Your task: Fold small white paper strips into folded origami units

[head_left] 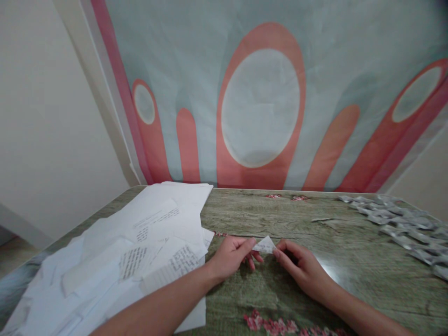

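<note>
A small folded piece of paper [265,245], white with faint writing and a pointed top, is held between my two hands above the table. My left hand [233,254] pinches its left end between thumb and fingers. At its right corner my right hand [297,263] grips it with thumb and index finger, the other fingers curled. Left of my hands lies a loose pile of white paper sheets [178,198], some printed or handwritten. My left forearm passes over part of that pile and hides some of it.
On the right side of the table [280,212] lie several rows of folded grey-white paper pieces [395,217]. The tabletop has a wood-grain pattern with pink flowers. Behind its far edge hangs a backdrop [203,60] with red shapes. A pale wall stands at left.
</note>
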Demonstrator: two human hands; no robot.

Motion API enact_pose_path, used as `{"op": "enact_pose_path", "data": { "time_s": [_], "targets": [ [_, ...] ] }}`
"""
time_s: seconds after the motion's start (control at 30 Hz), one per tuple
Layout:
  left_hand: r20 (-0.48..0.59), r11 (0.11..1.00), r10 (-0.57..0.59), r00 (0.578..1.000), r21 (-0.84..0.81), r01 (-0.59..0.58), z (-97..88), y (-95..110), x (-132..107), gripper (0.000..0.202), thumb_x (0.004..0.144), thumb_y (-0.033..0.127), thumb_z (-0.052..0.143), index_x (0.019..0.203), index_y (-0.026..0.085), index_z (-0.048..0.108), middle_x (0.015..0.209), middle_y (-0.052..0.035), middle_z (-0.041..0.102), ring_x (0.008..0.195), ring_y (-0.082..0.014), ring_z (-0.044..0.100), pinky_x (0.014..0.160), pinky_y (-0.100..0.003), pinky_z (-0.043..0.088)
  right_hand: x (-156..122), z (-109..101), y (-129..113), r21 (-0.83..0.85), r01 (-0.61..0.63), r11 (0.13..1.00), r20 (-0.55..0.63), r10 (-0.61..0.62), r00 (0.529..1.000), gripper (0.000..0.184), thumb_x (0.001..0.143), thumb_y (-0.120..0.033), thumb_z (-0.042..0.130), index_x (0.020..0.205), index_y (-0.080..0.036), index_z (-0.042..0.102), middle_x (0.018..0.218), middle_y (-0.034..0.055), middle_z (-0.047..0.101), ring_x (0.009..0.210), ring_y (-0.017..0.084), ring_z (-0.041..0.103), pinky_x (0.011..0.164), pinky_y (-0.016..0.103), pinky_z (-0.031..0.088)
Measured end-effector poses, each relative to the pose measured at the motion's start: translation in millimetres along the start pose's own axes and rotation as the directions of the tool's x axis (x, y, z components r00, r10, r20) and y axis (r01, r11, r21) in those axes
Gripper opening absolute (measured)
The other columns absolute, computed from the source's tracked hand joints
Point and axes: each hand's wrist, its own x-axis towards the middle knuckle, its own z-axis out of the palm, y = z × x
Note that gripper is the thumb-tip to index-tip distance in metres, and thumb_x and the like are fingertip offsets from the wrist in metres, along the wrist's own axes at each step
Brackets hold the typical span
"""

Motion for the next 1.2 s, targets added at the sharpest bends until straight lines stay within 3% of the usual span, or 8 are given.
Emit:
{"op": "enact_pose_path", "data": {
  "time_s": [0.23,0.7,0.97,1.2],
  "targets": [
    [-0.056,0.999,0.005,0.998,0.045,-0.002,3.6,-2.5,-2.2,0.045,0.081,0.053,0.048,0.069,0.012,0.064,0.068,-0.0047,0.068,0.045,-0.0094,0.055,0.045,-0.019,0.036,-1.4,-2.5,-1.5,0.030,-0.031,0.999,0.005,0.031,1.000,0.033,0.090,-0.045,0.040,0.071,-0.019,0.048,0.063,-0.0026,0.043,0.060,0.013,0.041,0.055,0.023,0.035],
    [-0.159,0.934,0.156,0.975,0.345,-0.093,4.8,-8.0,-6.2,0.033,0.088,0.039,0.043,0.069,0.016,0.057,0.059,0.0013,0.059,0.049,-0.0106,0.056,0.052,-0.019,0.039,0.9,-3.6,-5.8,0.046,-0.006,0.999,0.112,0.001,0.994,0.037,0.090,-0.045,0.040,0.068,-0.018,0.053,0.064,-0.0015,0.050,0.063,0.013,0.047,0.059,0.023,0.038],
    [-0.100,0.829,0.234,0.967,0.540,-0.145,3.7,-3.1,-7.4,0.034,0.090,0.038,0.043,0.066,0.018,0.057,0.055,0.0013,0.058,0.056,-0.0130,0.054,0.060,-0.021,0.038,-0.9,-6.8,-7.5,-0.008,0.046,0.999,0.104,-0.045,0.994,0.034,0.090,-0.041,0.040,0.066,-0.019,0.049,0.062,-0.0021,0.048,0.061,0.013,0.046,0.058,0.023,0.037],
    [-0.127,0.780,0.270,0.955,0.610,-0.140,6.5,-0.6,-9.5,0.031,0.090,0.034,0.042,0.067,0.019,0.056,0.056,0.0008,0.058,0.059,-0.0141,0.054,0.060,-0.022,0.035,0.8,-4.9,-5.6,-0.006,0.041,0.999,0.075,-0.040,0.996,0.035,0.090,-0.042,0.042,0.064,-0.019,0.047,0.061,-0.0025,0.047,0.061,0.013,0.045,0.057,0.023,0.037]
  ]
}}
